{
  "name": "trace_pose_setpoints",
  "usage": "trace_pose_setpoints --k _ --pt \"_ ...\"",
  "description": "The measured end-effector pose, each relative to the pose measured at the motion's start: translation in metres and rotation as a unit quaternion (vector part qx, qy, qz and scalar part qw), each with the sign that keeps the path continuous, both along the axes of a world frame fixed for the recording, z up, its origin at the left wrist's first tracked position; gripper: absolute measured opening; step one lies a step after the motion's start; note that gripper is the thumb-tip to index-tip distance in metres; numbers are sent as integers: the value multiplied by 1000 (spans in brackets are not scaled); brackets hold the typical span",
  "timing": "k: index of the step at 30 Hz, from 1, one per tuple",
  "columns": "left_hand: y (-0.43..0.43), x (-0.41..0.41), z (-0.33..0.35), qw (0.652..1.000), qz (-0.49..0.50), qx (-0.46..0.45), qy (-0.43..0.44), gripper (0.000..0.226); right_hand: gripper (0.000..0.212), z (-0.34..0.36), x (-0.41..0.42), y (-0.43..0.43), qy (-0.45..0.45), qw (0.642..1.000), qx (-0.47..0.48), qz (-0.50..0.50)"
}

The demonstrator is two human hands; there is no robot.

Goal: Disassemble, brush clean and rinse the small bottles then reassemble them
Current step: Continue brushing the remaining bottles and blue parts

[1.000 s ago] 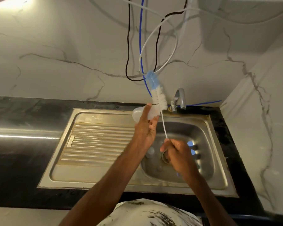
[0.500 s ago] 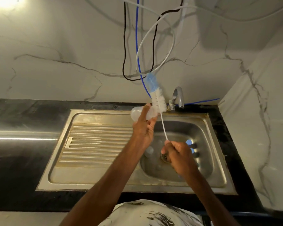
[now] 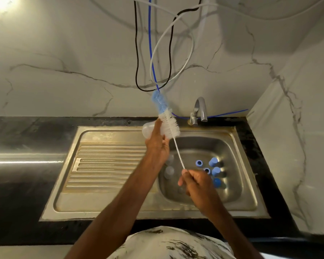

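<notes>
Your left hand (image 3: 157, 144) gripped a small translucent plastic bottle (image 3: 147, 129) over the sink's back rim, its long axis near level and its rounded base pointing left. Your right hand (image 3: 196, 182) pinched the thin white stem of the bottle brush (image 3: 169, 126), which had white bristles and a blue foam tip. The brush slanted up-left, its bristles just beside the bottle's mouth end. Blue caps (image 3: 213, 165) and clear bottles (image 3: 169, 171) lay in the steel basin (image 3: 236, 156).
</notes>
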State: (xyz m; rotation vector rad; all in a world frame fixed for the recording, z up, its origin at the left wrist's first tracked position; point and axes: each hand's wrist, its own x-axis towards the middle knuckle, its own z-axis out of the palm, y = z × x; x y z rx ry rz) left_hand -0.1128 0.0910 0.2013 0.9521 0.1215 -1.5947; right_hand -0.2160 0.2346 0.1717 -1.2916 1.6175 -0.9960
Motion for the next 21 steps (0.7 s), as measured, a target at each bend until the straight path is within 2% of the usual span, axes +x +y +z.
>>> trace_pose_setpoints --k 4,7,11,18,21 --pt "18 -11 -2 999 -43 -7 27 59 44 1 -7 -23 -24 998 -7 -59" --pt "14 -8 0 998 -37 -19 48 60 45 4 -8 -23 -13 999 -7 -51" --pt "2 2 -3 1000 -8 -14 11 62 44 -7 -3 1 -24 999 26 -18" --pt "26 -16 -30 989 -123 -79 -34 62 41 9 -27 -31 -33 996 34 -76" --pt "25 -10 -45 979 -164 -92 -76 62 40 5 -37 -32 -76 991 54 -94"
